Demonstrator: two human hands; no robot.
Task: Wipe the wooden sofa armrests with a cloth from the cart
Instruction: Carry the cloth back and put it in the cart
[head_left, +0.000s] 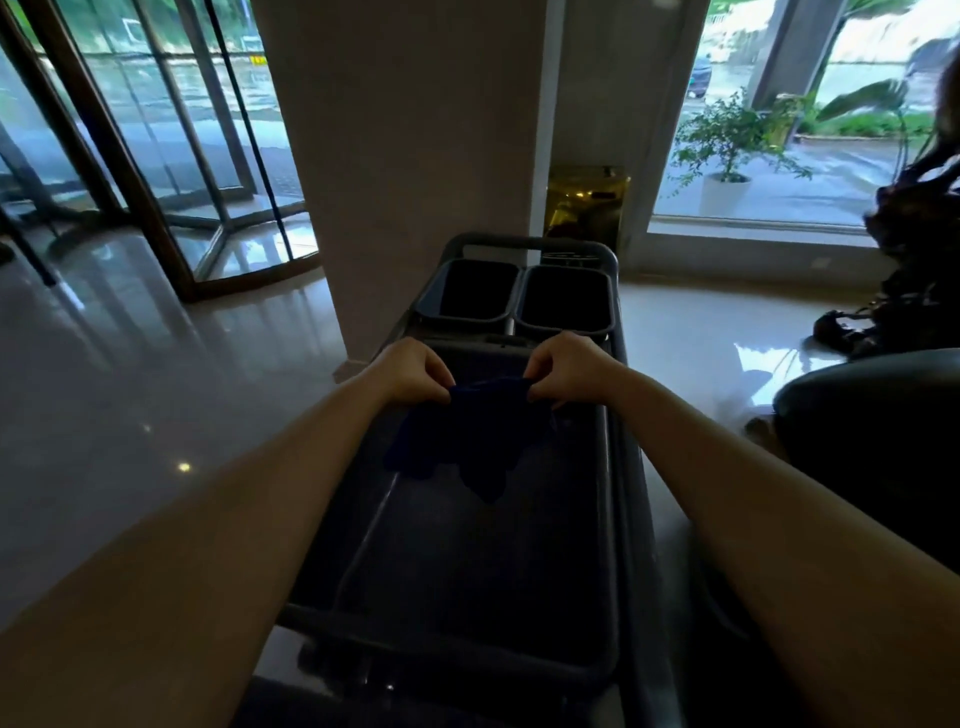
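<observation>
Dark blue cloth (470, 441) hangs above the dark grey plastic cart (615, 519), its top edge pinched between left hand (413, 370) and right hand (563, 369), both closed on it. Two black bins (514, 304) sit at the cart's far end.

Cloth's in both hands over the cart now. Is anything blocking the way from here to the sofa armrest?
No wooden armrest shows in this view, so the path can't be judged. Both the left hand and right hand grip the dark cloth above the cart; a dark rounded seat sits right.
</observation>
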